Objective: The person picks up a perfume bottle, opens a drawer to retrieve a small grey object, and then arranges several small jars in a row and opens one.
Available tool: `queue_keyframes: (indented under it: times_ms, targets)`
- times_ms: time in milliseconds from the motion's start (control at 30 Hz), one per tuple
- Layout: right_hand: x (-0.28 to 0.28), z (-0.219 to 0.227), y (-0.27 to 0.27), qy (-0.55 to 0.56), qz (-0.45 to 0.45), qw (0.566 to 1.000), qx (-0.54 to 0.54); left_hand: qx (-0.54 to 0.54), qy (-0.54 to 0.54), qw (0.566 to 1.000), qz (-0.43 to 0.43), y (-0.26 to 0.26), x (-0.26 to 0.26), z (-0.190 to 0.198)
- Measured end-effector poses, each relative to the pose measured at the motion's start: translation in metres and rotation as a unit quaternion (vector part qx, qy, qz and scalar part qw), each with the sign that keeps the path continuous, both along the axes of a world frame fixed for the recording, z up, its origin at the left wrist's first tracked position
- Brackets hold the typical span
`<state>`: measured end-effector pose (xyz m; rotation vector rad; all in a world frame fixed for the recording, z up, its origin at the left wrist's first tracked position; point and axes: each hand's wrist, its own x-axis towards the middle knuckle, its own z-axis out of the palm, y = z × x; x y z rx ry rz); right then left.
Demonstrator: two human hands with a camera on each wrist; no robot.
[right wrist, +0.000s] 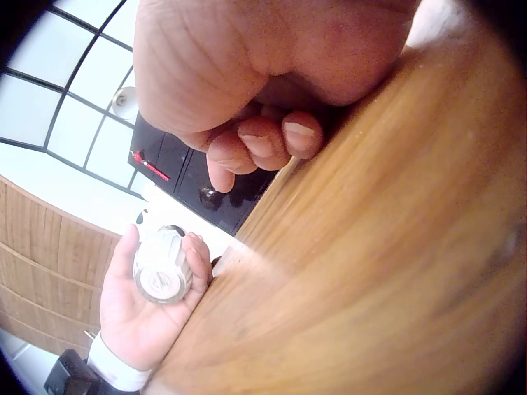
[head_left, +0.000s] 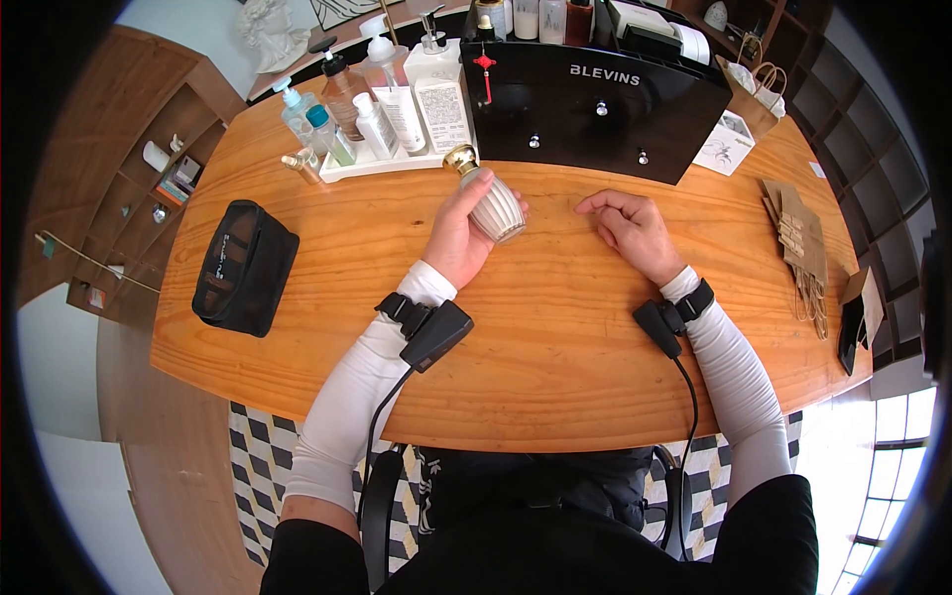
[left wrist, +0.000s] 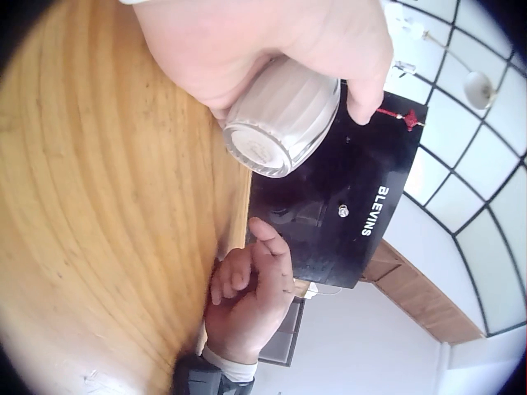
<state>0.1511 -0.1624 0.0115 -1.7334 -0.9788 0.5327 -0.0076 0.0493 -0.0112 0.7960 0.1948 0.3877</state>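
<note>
A ribbed glass bottle with a gold cap (head_left: pixel 496 210) is gripped by my left hand (head_left: pixel 462 236), tilted with its cap toward the back left. In the left wrist view the base of the bottle (left wrist: pixel 280 123) faces the camera, with fingers of my left hand (left wrist: pixel 288 33) around it. My right hand (head_left: pixel 637 234) is to the right of the bottle, apart from it, and holds nothing. Its index finger reaches toward the left while the other fingers are curled, as the right wrist view shows of this hand (right wrist: pixel 263 90).
A black BLEVINS box (head_left: pixel 585 124) stands at the back, beside a white tray (head_left: pixel 377 167) of several pump bottles. A black mesh case (head_left: pixel 246 268) lies at the left. Paper bags (head_left: pixel 801 233) lie at the right, and a white box (head_left: pixel 727 144) stands behind.
</note>
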Motion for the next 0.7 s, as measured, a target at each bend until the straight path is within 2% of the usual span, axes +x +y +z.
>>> queue_keyframes:
  times_ms: [233, 300, 333, 400, 633, 700]
  targets:
    - [0.001, -0.002, 0.0, -0.002, 0.002, 1.0, 0.001, -0.052, -0.025, 0.998, -0.02, 0.002, -0.002, 0.001]
    - [0.001, -0.002, 0.0, -0.002, 0.001, 1.0, 0.001, 0.014, -0.008, 1.0, -0.001, -0.002, -0.001, -0.002]
    - [0.001, -0.002, 0.0, -0.002, 0.001, 1.0, 0.002, 0.014, -0.008, 1.0, -0.001, -0.002, -0.001, -0.003]
    - [0.001, -0.002, 0.001, -0.003, 0.001, 1.0, 0.003, 0.104, -0.018, 0.994, -0.008, -0.003, -0.001, -0.003]
    - [0.001, -0.003, 0.001, -0.01, -0.001, 1.0, 0.005, 0.143, -0.005, 0.99, 0.002, -0.007, 0.002, -0.005]
    - [0.001, -0.001, 0.001, -0.005, -0.001, 1.0, 0.002, 0.194, -0.009, 0.981, -0.005, -0.008, 0.001, -0.004]
